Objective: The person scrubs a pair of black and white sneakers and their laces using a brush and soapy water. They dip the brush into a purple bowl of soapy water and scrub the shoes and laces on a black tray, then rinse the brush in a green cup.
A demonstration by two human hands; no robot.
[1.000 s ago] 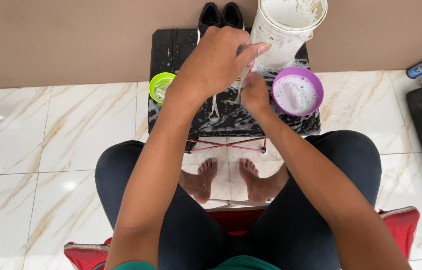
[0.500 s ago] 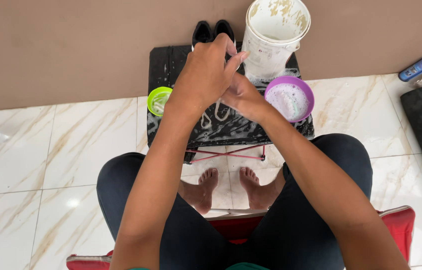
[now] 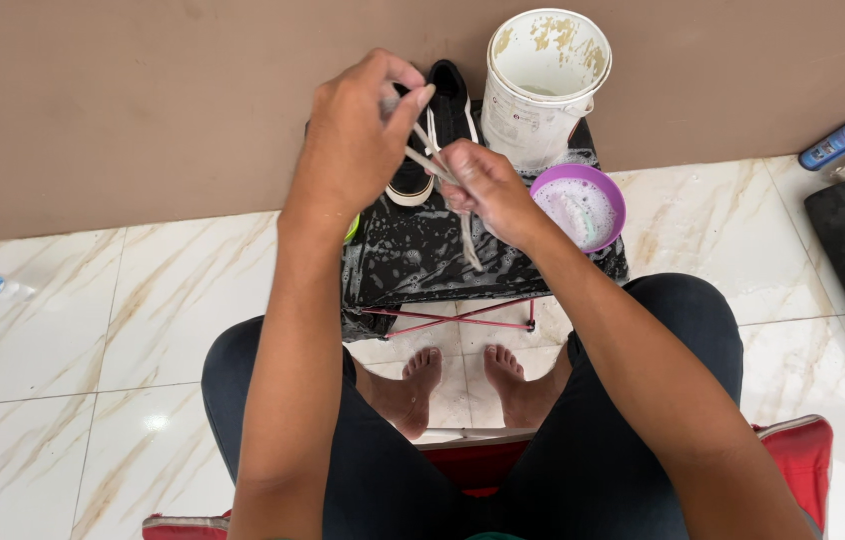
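Both hands pinch a pale shoelace (image 3: 440, 165) above the soapy black table (image 3: 413, 262): left hand (image 3: 358, 135) at 10 o'clock, right hand (image 3: 488, 190) at 4. Wet, limp and light, it probably slips; grip near the ends.

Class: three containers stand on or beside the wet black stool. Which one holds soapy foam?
The purple bowl, right of the right hand. The white bucket looks nearly empty; the green bowl is mostly hidden.

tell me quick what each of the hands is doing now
Left hand: closed, pinching the white shoelace.
Right hand: closed on the same shoelace.
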